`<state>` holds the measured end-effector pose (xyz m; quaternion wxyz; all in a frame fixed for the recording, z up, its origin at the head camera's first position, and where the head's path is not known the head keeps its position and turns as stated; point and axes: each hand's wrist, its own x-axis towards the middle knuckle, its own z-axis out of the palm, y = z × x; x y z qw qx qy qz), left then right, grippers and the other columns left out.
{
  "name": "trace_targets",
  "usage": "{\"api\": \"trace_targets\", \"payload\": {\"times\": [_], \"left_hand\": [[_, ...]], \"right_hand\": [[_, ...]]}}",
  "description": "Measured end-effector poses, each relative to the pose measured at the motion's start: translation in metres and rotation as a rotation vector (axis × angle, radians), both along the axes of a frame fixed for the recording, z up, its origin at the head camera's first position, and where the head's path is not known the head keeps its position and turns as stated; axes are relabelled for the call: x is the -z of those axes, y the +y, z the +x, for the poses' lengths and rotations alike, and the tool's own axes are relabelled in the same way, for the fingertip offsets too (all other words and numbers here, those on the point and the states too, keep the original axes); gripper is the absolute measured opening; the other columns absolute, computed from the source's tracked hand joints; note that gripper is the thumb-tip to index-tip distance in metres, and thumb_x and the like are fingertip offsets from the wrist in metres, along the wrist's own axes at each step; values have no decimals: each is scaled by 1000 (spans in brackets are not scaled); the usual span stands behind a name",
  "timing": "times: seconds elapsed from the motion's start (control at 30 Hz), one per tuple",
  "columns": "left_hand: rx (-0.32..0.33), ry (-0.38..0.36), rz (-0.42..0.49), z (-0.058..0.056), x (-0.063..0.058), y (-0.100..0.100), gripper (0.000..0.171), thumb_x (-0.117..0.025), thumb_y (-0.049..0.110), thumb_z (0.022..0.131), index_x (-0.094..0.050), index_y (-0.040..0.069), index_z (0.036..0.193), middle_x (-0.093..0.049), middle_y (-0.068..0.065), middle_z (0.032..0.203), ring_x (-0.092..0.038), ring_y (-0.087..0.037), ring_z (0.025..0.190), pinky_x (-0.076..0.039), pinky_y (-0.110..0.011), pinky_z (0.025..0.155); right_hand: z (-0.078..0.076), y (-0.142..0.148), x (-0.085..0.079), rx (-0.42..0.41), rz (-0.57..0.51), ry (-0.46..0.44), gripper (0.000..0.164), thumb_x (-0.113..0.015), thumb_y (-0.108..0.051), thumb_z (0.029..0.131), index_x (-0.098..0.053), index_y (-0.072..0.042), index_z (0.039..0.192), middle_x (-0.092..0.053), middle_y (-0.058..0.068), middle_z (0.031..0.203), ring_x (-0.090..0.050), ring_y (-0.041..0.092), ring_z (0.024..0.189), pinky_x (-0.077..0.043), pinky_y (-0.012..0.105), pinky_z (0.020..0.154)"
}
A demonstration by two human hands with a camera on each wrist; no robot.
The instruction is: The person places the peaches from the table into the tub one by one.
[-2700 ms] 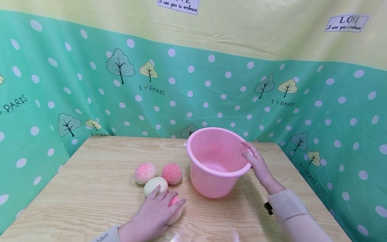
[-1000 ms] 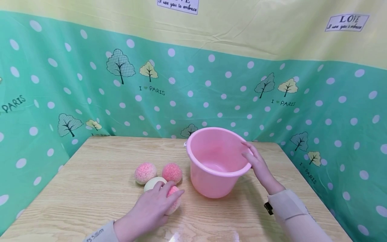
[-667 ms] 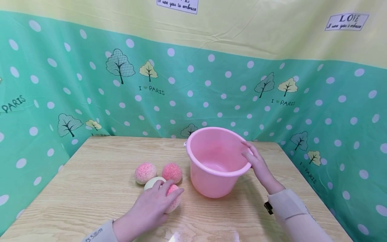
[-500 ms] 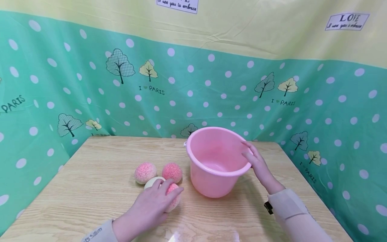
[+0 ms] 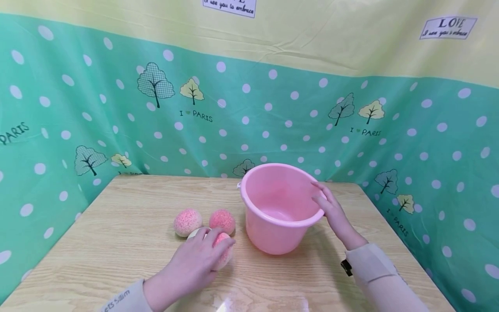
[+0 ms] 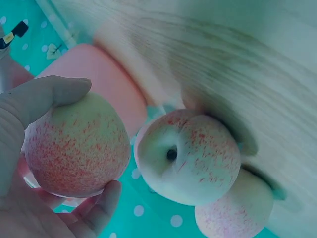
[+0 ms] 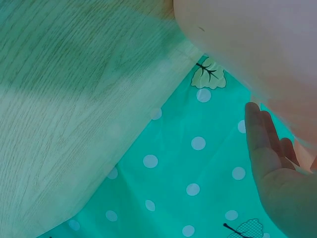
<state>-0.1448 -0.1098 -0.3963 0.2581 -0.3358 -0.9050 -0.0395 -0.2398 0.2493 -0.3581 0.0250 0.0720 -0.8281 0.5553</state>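
- Left hand (image 5: 191, 265): thumb and fingers curled round a speckled peach (image 5: 226, 258), just left of the bucket (image 5: 269, 236).
- Right hand (image 5: 336, 216): gripping the bucket's rim on its right side.
- White peach (image 5: 193, 234): left of the bucket, partly hidden by the left hand.
- Deep pink peach (image 5: 222, 221): near the bucket's left side.
- Pale pink peach (image 5: 187, 222): farther left of the bucket.

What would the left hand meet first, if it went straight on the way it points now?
Most likely the left hand would meet the darker pink peach, just beyond the held peach. The bucket stands close on the right; depth is unclear, so it could come first.
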Motion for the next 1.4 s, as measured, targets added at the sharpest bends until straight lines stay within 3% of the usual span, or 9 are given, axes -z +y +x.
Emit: {"api": "trace_targets", "payload": {"times": [0.17,0.4,0.53,0.7,0.97,1.23,1.4], "left_hand": [[11,25,12,-1,-4,0,59,-78,10,58,-60,22,113,-60,-4,114,-55,-22,84,-48,-30,62],[25,62,24,-3,-8,2,61,-77,10,54,-58,17,111,-59,-2,106,-50,-19,77,-41,-25,56],[18,40,21,-3,-10,3,65,-81,17,54,-56,14,114,-59,-2,108,-51,-19,79,-44,-27,60],[9,-2,29,-1,-11,3,71,-82,24,54,-54,12,119,-59,-3,112,-52,-20,84,-47,-28,66],[18,0,64,-2,-14,4,70,-79,25,55,-55,12,119,-59,-2,109,-50,-18,82,-46,-27,65],[25,22,59,-5,-15,5,67,-80,29,55,-56,14,116,-56,0,102,-45,-16,77,-42,-26,68],[10,-8,61,-4,-19,4,66,-79,29,57,-56,16,117,-56,0,105,-46,-16,80,-42,-26,65]], "right_hand": [[0,0,0,-2,-4,0,55,-40,-26,103,-29,-12,154,-30,17,159,-43,33,131,-44,40,99],[0,1,1,1,-6,2,54,-41,-26,102,-31,-13,154,-32,17,158,-51,21,121,-46,36,96],[0,1,2,-2,-7,6,54,-41,-25,102,-31,-12,153,-32,17,158,-51,19,119,-46,36,95],[0,1,2,-4,-14,4,54,-40,-25,102,-30,-12,154,-31,17,158,-46,30,127,-44,39,98],[1,0,1,-7,-16,7,54,-40,-27,103,-30,-13,154,-30,17,159,-43,34,131,-43,41,99],[0,1,2,-7,-18,7,54,-40,-27,103,-30,-13,154,-31,16,159,-43,32,132,-43,42,100],[0,1,1,-5,-15,9,53,-41,-27,103,-32,-13,153,-33,16,158,-47,27,127,-44,40,98]]}}
